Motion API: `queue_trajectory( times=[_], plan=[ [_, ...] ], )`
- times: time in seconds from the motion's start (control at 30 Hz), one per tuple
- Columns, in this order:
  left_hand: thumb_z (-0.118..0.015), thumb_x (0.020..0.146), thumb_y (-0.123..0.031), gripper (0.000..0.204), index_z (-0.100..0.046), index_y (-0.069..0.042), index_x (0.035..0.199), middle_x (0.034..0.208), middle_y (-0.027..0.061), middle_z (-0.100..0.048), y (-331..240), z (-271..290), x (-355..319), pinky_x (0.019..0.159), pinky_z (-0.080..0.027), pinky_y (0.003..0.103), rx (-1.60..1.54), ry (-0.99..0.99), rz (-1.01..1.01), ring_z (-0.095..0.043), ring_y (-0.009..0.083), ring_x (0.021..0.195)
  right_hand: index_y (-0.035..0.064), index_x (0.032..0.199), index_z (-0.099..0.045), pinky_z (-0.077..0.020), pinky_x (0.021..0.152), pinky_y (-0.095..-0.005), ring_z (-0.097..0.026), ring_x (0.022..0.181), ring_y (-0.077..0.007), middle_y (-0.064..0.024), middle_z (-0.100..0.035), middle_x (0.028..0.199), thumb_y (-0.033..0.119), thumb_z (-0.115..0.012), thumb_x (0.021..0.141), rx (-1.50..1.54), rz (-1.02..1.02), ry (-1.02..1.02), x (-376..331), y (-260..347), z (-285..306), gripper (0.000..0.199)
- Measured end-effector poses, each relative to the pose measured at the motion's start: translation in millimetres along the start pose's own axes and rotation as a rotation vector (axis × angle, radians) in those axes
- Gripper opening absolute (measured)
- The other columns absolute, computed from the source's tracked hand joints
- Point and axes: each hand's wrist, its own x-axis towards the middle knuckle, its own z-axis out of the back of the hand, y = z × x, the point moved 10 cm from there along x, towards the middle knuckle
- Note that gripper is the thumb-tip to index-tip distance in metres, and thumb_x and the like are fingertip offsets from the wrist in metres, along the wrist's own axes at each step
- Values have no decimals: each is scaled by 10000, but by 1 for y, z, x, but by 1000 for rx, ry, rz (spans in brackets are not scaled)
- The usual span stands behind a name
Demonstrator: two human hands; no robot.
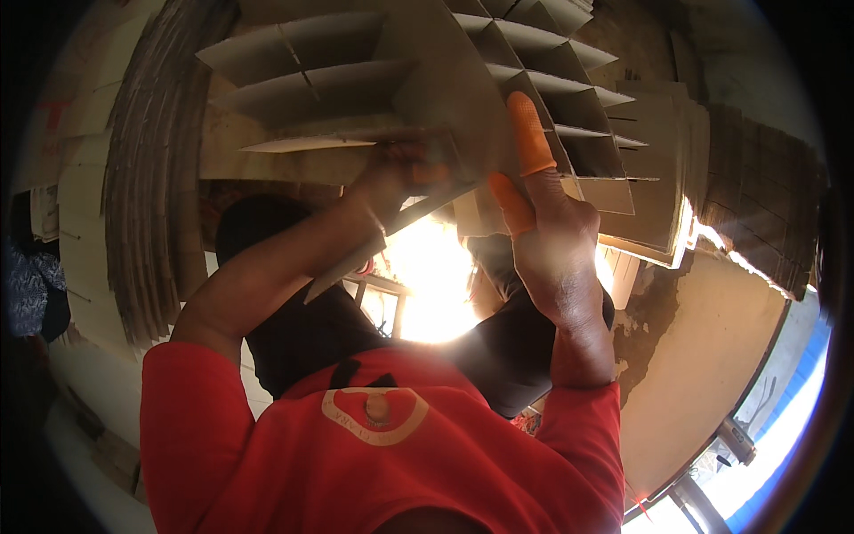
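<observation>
Lower frame: red short-sleeved shirt (382, 445); both forearms rise toward the centre. Right hand (556, 245), centre right, index and thumb in orange rubber finger cots (531, 133), fingers pressed on the grey slotted cardboard divider grid (427, 80) filling the upper frame. Left hand (391, 178) grips a loose cardboard strip (374, 254), fingers closed. Judged step: slotting strips; next calls for aligning notches. Stacked cardboard sheets (142, 178) at left.

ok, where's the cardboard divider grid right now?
Head view, top centre: the cardboard divider grid is held up between the left hand and right hand, beside stacked cardboard sheets at left.
</observation>
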Motion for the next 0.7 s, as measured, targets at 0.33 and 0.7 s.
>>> queue_trajectory(
  times=[0.33,0.7],
  plan=[
    [-575,891,-88,299,-558,-15,1181,1091,94,-628,-8,-34,3,871,-519,347,-658,90,-3,-627,213,967,175,1436,-336,-528,643,-293,-668,729,-241,-100,-629,1161,74,-612,868,87,-180,-5,3,-10,-2,639],
    [-525,924,-150,256,-575,-30,1144,1012,75,-630,25,-22,16,806,-527,282,-758,481,11,-615,138,909,127,1406,-383,-512,542,-292,-627,582,-227,-123,-664,1020,102,-633,858,4,-104,-51,-3,-5,-2,603]
  ],
)
